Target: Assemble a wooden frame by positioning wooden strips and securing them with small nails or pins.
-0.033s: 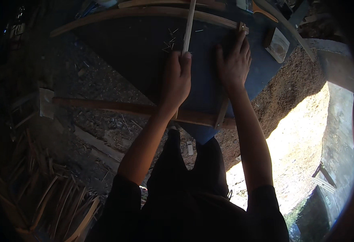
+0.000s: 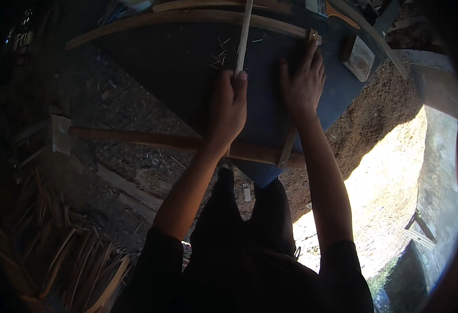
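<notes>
My left hand (image 2: 229, 107) is closed round a thin, pale wooden stick (image 2: 243, 39), its thumb laid along the wood. The stick points away across a dark tabletop (image 2: 263, 99). To the right, my right hand (image 2: 303, 86) lies flat with its fingers stretched out. Beneath its wrist runs a second wooden strip (image 2: 287, 146), partly hidden by the hand. The index fingertip touches a small wooden end piece (image 2: 314, 36) beside a long curved wooden strip (image 2: 187, 15). Several loose nails (image 2: 219, 55) lie just beyond my left hand.
A wooden block (image 2: 359, 60) sits at the table's right side, near a brush with an orange handle (image 2: 343, 16). A reddish wooden bar (image 2: 135, 136) crosses under my forearms toward a pale block (image 2: 61, 134). Wood scraps (image 2: 77, 266) pile up at lower left.
My left hand has shifted very slightly toward me along the stick. The right hand stays where it was.
</notes>
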The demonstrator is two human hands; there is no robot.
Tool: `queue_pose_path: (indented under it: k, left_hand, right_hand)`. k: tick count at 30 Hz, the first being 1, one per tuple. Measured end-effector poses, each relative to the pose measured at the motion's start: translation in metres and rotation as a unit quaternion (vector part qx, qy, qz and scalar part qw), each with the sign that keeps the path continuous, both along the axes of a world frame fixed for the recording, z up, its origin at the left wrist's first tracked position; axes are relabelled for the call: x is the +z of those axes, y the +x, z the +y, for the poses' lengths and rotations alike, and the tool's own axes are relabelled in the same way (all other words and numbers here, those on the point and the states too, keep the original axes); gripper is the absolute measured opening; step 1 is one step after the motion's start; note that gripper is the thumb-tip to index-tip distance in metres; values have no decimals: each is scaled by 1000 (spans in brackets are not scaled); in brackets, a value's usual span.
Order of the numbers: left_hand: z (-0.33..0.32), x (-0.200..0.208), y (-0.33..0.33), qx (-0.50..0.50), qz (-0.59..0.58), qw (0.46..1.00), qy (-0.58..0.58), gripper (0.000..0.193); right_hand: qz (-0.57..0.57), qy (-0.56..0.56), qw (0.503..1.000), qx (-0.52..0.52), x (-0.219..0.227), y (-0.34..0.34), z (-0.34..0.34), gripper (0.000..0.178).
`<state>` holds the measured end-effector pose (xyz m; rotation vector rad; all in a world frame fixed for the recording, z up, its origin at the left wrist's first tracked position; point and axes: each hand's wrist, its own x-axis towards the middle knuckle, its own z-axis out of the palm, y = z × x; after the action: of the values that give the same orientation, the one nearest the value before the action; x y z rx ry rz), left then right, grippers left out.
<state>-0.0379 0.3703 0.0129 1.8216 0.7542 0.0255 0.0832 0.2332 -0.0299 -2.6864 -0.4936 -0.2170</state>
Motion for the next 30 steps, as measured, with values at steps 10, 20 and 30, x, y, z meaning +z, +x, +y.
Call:
queue_pose_path:
  k: [10, 20, 30]
  left_hand:
    - [-8, -21, -14, 26, -123, 976, 176, 40]
    - [17, -35, -23, -65, -147, 944, 288, 45]
    - [11, -36, -26, -77, -151, 925, 339, 40]
  right_hand:
    - [2, 3, 1000, -2, -3, 4, -2, 92]
    - [94, -29, 994, -44, 21, 1, 3, 97]
    - [-7, -11, 999, -40, 4, 2, 3, 85]
